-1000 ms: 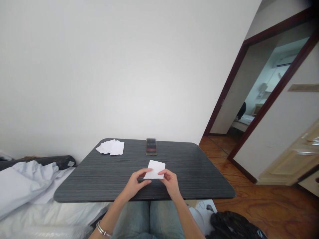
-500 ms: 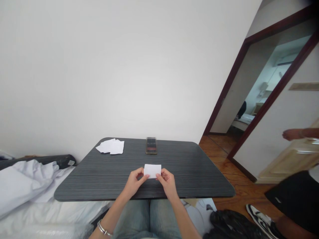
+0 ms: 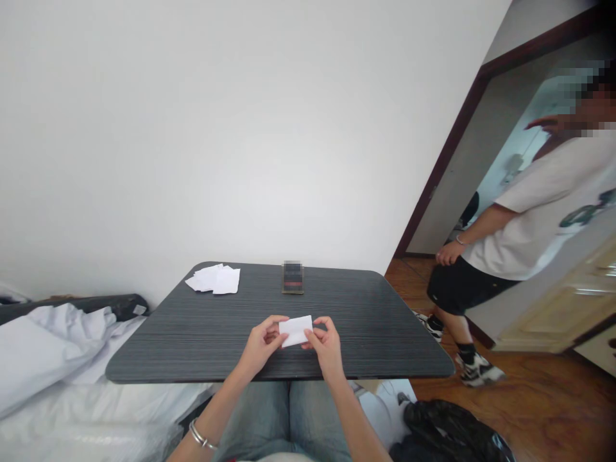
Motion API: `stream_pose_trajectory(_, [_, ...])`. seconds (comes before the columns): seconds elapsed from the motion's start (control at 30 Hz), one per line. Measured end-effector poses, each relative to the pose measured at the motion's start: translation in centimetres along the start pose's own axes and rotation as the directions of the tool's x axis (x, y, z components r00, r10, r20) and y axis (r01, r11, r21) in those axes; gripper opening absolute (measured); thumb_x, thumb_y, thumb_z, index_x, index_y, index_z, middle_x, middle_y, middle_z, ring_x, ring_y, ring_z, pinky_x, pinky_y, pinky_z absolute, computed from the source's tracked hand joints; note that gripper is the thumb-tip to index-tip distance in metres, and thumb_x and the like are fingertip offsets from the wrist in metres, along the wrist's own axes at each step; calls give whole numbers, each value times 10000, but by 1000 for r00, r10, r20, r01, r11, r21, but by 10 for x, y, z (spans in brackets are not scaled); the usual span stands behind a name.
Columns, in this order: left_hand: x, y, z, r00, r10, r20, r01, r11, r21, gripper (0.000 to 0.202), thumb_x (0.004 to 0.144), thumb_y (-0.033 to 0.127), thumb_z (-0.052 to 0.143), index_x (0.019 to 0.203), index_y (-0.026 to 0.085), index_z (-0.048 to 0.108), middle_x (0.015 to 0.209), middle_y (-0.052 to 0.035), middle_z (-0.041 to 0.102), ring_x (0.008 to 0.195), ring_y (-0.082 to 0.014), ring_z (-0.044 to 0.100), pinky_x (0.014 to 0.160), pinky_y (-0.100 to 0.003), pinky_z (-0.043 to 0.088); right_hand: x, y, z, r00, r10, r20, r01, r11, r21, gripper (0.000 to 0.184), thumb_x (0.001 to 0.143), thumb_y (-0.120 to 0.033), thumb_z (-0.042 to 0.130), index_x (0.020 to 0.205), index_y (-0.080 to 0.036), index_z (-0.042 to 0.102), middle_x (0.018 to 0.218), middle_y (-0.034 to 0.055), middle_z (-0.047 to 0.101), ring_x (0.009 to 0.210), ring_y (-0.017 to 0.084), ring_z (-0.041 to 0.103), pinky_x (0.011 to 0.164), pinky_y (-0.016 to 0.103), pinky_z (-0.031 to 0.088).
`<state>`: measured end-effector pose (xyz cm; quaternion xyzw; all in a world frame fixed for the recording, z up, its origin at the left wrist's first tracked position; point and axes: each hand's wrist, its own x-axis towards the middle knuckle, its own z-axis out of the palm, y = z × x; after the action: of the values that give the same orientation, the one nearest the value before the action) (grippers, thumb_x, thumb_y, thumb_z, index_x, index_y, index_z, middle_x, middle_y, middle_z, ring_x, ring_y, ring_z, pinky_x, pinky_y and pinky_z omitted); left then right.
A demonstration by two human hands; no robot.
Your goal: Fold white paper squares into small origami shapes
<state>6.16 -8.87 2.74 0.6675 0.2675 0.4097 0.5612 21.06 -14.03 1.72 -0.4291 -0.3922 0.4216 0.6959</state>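
Field note: left hand (image 3: 260, 346) and right hand (image 3: 327, 350) over the dark table (image 3: 385, 340), fingers (image 3: 318, 326) pinching a white paper slip (image 3: 295, 330) at both short ends. Loose white papers (image 3: 214, 280) lie near the far edge, beside a blurred phone (image 3: 293, 277). A person (image 3: 529, 218) stands off to the right.

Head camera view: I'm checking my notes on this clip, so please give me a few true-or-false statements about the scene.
1. The left hand and right hand pinch a white paper slip. True.
2. The loose papers lie on the bed. False: the white papers lie at the far side of the dark table.
3. A silver bangle circles the left wrist. True.
4. A black plastic bag sits on the table. False: the black plastic bag lies below the table's near edge, right of the knees.
5. A person in a white T-shirt stands on the wooden floor right of the table. True.
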Motion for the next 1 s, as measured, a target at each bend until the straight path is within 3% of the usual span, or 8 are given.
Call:
stream_pose_trajectory(0.1, [0, -1, 0, 1000, 3, -9, -3, 1000, 17, 313, 718, 251, 559, 999, 132, 490, 685, -14, 590, 586, -110, 530, 546, -200, 405, 1, 1, -2, 1000, 22, 4, -22, 999, -41, 392, 632, -308, 656, 951, -157, 483, 572, -16, 638, 518, 141, 587, 477, 238, 495])
stream_pose_trajectory(0.27, [0, 0, 0, 1000, 12, -23, -11, 999, 53, 308, 717, 248, 557, 997, 129, 511, 702, -23, 596, 619, -118, 537, 562, -202, 412, 3, 7, -7, 996, 63, 70, -57, 995, -81, 215, 674, -310, 616, 763, -116, 599, 654, 38, 663, 591, 151, 597, 525, 241, 495])
stream_pose_trajectory(0.5, [-2, 5, 0, 999, 17, -49, -14, 998, 57, 353, 715, 266, 552, 1039, 141, 486, 629, 13, 564, 572, -112, 529, 543, -204, 429, 3, 8, -8, 995, 74, 68, -69, 995, -67, 198, 658, -315, 632, 715, -127, 606, 660, 33, 666, 574, 145, 592, 520, 243, 493])
stream_pose_trajectory(0.77, [1, 2, -1, 994, 27, -103, -18, 996, 90, 240, 717, 274, 550, 912, 136, 541, 738, -32, 609, 662, -136, 553, 572, -211, 435, 3, 7, -6, 994, 87, 65, -81, 992, -97, 221, 637, -344, 640, 646, -135, 572, 568, 2, 627, 516, 125, 560, 494, 233, 485])
stream_pose_trajectory(1.0, [0, 4, -1, 994, 31, -109, -18, 993, 115, 257, 709, 295, 555, 901, 127, 581, 699, -38, 617, 602, -135, 549, 526, -209, 423, 5, 8, -5, 995, 74, 67, -66, 991, -113, 242, 635, -372, 630, 606, -145, 551, 555, -9, 594, 503, 114, 528, 452, 208, 458])
